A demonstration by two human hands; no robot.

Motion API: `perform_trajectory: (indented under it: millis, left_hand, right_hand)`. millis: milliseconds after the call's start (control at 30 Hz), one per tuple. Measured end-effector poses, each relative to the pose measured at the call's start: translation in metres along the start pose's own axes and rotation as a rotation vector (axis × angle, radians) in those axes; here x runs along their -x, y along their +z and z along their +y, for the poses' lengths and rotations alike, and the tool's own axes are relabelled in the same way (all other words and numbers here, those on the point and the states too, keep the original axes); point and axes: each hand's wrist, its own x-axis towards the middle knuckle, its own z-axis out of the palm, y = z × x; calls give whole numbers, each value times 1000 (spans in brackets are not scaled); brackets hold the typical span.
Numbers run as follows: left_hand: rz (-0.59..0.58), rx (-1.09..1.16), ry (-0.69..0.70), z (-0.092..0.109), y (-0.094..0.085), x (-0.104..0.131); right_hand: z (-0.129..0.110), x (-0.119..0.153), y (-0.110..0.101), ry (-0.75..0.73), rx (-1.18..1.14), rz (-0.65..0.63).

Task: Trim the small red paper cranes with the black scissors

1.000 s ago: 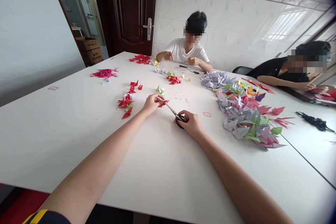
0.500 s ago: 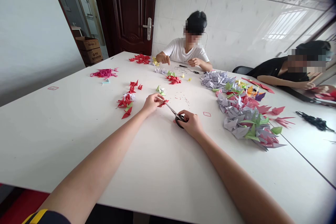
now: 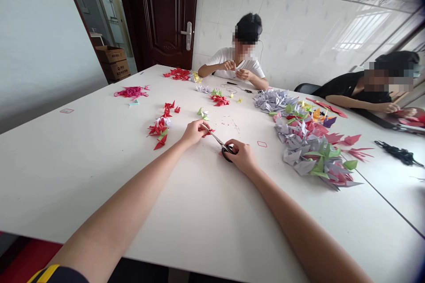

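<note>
My left hand is closed on a red paper crane, pinched at the fingertips over the white table. My right hand grips black-handled scissors, with fingers through the loops. The scissor blades point left and reach the crane at my left fingertips; whether they touch the paper I cannot tell. Small paper scraps lie just beyond the scissors. Left of my left hand sits a loose row of red, white and green paper cranes. A green and white crane stands beyond it.
A large heap of grey, pink and green cranes covers the right side. Black cord lies farther right. Pink cord sits at the left. One person sits across, another at the right.
My left hand has shifted very slightly, and more of the red crane shows below the blades. Across the table, the person's hand has risen from the tabletop toward their other hand.
</note>
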Motion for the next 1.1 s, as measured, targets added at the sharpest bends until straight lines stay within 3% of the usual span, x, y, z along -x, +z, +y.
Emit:
perform_trajectory:
  millis: [633,1100]
  left_hand:
    - [-22,-202,35,-13,1,-4]
    - [-39,-168,21,-7,1,-1]
  right_hand:
    - [2,0,1,-9,37,7]
    - [0,0,0,4,27,-3]
